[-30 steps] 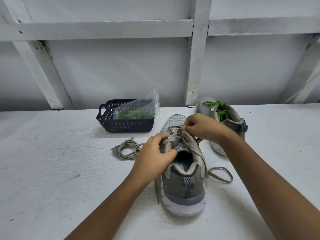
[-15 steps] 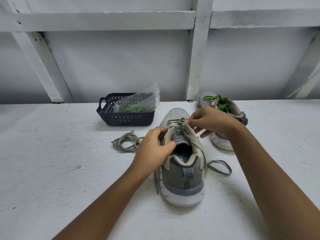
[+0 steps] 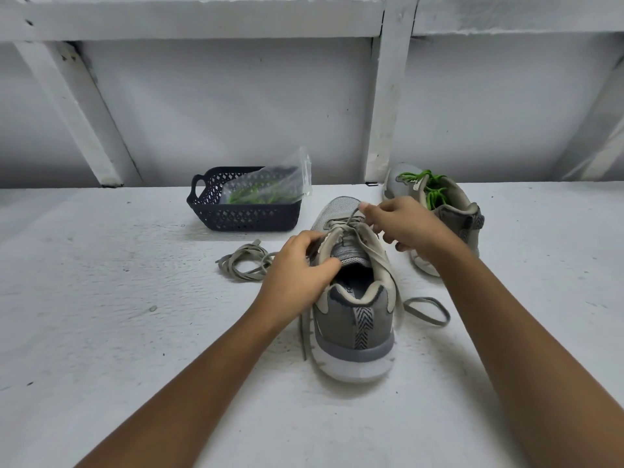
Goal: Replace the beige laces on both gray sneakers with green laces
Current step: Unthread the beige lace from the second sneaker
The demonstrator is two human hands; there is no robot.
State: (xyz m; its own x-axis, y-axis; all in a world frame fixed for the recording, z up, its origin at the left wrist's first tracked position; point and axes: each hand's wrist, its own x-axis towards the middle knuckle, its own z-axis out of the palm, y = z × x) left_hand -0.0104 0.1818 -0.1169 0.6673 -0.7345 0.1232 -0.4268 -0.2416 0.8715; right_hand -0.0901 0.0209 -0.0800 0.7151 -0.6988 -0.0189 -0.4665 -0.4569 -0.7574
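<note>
White tabletop (image 3: 101, 332), dark basket (image 3: 243, 217) holding bagged green laces (image 3: 260, 194).

Near sneaker (image 3: 339, 317): gray upper, beige trim along collar and eyelet strips, mid-gray band above a white sole. Heel tab (image 3: 363, 327): black-and-gray chevron pattern. Threaded lace (image 3: 426, 300): beige-gray. Far sneaker (image 3: 471, 228): gray, beige trim, white sole. Green lace (image 3: 434, 194): bright green. Loose lace (image 3: 233, 265): beige-gray. Basket (image 3: 243, 219): dark navy, diamond-lattice openwork. Bag (image 3: 266, 187): clear, green contents. Table (image 3: 118, 315) and wall (image 3: 236, 113): white, with scattered dark specks.
</note>
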